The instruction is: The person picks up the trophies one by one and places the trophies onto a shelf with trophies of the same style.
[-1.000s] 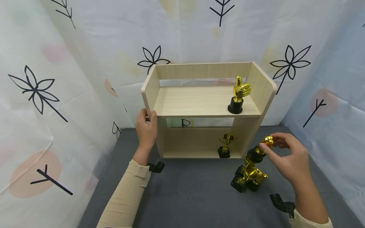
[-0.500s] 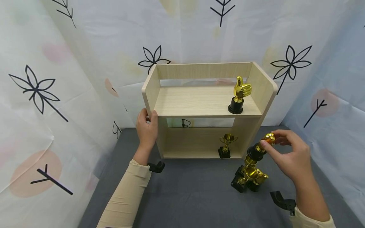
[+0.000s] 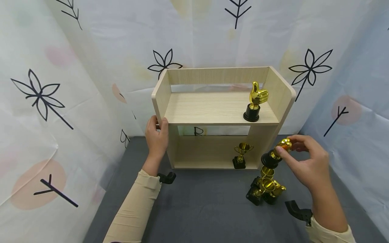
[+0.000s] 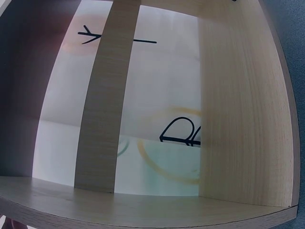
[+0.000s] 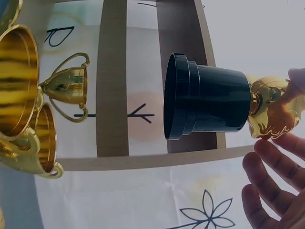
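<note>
My left hand (image 3: 156,138) grips the left side panel of a pale wooden two-tier shelf (image 3: 194,104), with the thumb at its front edge. In the left wrist view the shelf's inside fills most of the picture. My right hand (image 3: 310,160) holds a gold trophy (image 3: 270,159) by its gold top, thumb and fingers around it. The trophy's round black base (image 5: 214,98) points down and left in the head view, above a gold cup (image 3: 267,172). A gold thumbs-up trophy (image 3: 258,98) stands on the upper tier, and a small trophy cup (image 3: 243,148) on the lower tier, both towards the right.
On the grey table (image 3: 206,206), right of the shelf's front, several trophies stand close together, including a front trophy cup (image 3: 268,185) and a gold-topped trophy (image 3: 277,189). Patterned white cloth (image 3: 121,50) hangs behind and at both sides.
My right hand and its trophy have risen slightly and shifted a little left, so the base sits higher over the cups. My left hand keeps its grip on the shelf.
</note>
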Motion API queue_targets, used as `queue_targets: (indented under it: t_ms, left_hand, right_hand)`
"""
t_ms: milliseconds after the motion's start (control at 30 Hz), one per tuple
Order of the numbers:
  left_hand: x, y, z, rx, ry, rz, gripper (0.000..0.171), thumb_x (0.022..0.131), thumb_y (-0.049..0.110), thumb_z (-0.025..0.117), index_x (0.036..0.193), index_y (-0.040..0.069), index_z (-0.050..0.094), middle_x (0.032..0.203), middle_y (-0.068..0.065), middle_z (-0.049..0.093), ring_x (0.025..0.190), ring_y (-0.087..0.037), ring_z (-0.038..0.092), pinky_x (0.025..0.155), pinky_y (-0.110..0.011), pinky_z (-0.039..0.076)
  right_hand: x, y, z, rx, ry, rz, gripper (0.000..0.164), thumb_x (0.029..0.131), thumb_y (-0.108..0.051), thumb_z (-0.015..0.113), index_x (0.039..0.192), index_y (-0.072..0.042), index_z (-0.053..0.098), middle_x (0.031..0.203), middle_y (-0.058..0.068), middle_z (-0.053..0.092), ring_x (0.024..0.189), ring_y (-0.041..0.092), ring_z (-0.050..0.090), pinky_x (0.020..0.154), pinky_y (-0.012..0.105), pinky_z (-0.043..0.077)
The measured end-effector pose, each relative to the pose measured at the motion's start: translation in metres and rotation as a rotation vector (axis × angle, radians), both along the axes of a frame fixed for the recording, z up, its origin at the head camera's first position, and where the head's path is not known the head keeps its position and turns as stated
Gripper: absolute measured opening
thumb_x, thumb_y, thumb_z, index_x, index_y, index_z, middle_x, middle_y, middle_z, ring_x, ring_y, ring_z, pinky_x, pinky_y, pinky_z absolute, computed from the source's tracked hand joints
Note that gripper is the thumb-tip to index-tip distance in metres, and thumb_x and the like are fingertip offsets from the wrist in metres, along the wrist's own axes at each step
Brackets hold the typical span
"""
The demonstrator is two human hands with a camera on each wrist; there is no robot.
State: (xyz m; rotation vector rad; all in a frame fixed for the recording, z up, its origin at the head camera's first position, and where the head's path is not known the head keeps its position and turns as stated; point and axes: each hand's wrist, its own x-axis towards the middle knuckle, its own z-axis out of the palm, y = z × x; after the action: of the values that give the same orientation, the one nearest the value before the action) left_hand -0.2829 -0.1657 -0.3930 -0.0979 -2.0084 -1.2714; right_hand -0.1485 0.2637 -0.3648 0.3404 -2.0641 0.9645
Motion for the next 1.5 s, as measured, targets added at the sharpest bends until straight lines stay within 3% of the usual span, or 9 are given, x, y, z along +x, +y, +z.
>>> queue_targets:
  t_ms: [600,1500]
  left_hand:
    - [0.0,0.0,0.001,0.002,-0.007,-0.006,0.045,0.104,0.044,0.053,0.116,0.002,0.065,0.106,-0.02,0.063,0.089,-0.035,0.059,0.079,-0.044,0.046]
    - [0.0,0.002,0.0,0.01,-0.01,0.01,0.044,0.104,0.044,0.053,0.114,0.003,0.065,0.103,-0.018,0.062,0.085,-0.032,0.058,0.076,-0.043,0.045]
  right_hand:
    - [-0.004,-0.012,0.006,-0.037,-0.001,0.018,0.037,0.075,0.0,0.087,0.11,0.003,0.074,0.102,-0.03,0.063,0.089,-0.012,0.059,0.083,0.008,0.043]
    - [-0.01,-0.026,-0.001,-0.112,-0.017,0.041,0.038,0.07,0.003,0.088,0.105,0.003,0.074,0.097,-0.027,0.064,0.086,-0.008,0.06,0.08,0.007,0.045]
